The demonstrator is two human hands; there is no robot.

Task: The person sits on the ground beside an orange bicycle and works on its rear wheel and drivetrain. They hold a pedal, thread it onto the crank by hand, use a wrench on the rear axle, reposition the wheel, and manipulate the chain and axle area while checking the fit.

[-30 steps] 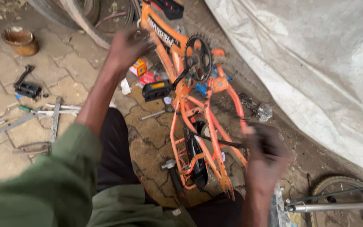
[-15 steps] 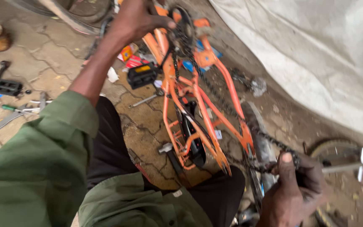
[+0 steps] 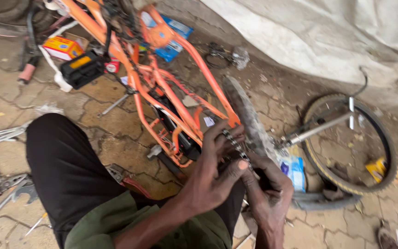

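Both hands, the left hand (image 3: 215,173) and right hand (image 3: 266,191), pinch a dark metal bike chain (image 3: 235,146) tight, with the orange metal bike frame (image 3: 162,87) just past them.

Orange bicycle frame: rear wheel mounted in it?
No, the orange bicycle frame has no rear wheel; a spoked wheel with black tyre lies apart on the paving.

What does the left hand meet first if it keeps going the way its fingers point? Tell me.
The left hand points up and right, fingers on the dark metal bicycle chain. Just beyond lies the grey rubber tyre at the orange bicycle frame's rear; probably that first, though depth is unclear.
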